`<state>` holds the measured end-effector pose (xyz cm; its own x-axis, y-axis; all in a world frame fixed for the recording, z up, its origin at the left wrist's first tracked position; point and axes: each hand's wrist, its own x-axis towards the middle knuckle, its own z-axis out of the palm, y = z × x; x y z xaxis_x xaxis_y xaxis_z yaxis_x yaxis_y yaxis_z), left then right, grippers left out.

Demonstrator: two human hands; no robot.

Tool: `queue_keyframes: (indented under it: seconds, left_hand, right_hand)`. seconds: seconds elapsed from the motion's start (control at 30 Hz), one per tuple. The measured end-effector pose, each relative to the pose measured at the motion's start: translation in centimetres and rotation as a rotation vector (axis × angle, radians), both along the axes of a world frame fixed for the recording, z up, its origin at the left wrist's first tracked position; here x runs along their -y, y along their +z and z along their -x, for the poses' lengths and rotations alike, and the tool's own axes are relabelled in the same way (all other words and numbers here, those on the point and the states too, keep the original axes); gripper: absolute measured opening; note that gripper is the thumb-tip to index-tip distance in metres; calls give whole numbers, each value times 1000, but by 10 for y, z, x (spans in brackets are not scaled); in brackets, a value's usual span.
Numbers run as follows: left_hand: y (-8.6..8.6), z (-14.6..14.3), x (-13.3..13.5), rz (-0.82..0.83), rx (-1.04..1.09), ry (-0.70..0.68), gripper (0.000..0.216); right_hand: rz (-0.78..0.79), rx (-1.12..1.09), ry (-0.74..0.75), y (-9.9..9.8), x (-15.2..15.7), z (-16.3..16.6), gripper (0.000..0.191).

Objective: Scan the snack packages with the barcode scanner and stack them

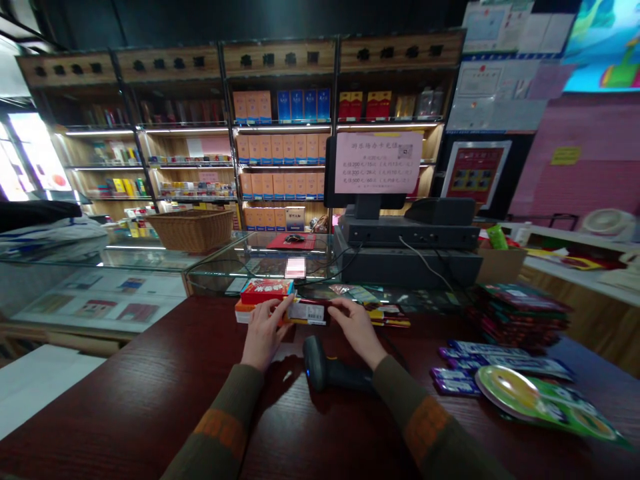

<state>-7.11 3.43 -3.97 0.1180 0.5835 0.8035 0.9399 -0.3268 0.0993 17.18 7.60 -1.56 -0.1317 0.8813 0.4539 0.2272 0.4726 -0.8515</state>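
My left hand (265, 333) is closed round the left end of a small box (308, 312) with a pale, barcoded side. At the box's right end, the fingertips of my right hand (354, 325) are drawn together on its edge. A red box (267, 288) with white lettering lies on an orange-and-white box (243, 312) just behind my left fingers. Between my forearms, a black handheld barcode scanner (325, 367) rests on the dark wooden counter (165, 380). Several flat yellow-and-red packets (393, 317) lie beyond my right hand.
To the right are purple wrappers (455, 381), a green blister pack (555, 403) and a stack of dark packets (520, 313). A cash register (407, 253) with a screen stands behind. A wicker basket (193, 230) sits on the glass case at the left.
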Motion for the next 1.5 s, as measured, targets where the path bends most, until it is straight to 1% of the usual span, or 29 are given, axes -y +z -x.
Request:
queue_keyframes:
  seconds: [0.1,0.2,0.3,0.4,0.53,0.63,0.73,0.87,0.97,1.1,1.17,1.23,1.33,1.5]
  left_hand:
    - [-1,-3,-1,-18,49,-30,67]
    - [0,-8,-1,8,135,-101,65]
    - [2,-13,0,31,273,-181,61]
    - [5,-15,-1,39,398,-218,55]
    - [6,-14,0,99,526,-249,52]
    - [7,-13,2,123,588,-248,49]
    - [10,-14,3,108,658,-236,50]
    - [16,-9,-1,57,730,-245,51]
    - [20,3,-8,19,723,-190,47]
    - [18,24,-17,0,637,4,40]
    - [15,32,-21,4,599,108,38]
    - [12,38,-24,-2,578,184,36]
    - [8,45,-30,-7,558,216,35]
    - [2,55,-40,38,570,235,38]
  right_hand:
    - [2,6,-20,6,4,3,24]
    - [-32,33,-75,15,9,4,22]
    - [-93,66,-109,24,11,4,21]
    - [-173,86,-133,29,10,5,22]
    - [-234,75,-161,28,6,8,22]
    - [-263,65,-186,27,6,12,23]
    - [-270,57,-195,29,7,18,26]
    - [-253,65,-129,31,7,34,32]
    - [-203,76,-46,28,3,49,35]
    - [-126,108,85,22,-6,69,37]
    - [-109,132,116,21,-10,75,40]
    - [-99,172,134,22,-13,79,43]
    - [-109,245,150,24,-16,84,48]
    - [-148,368,179,24,-20,90,58]
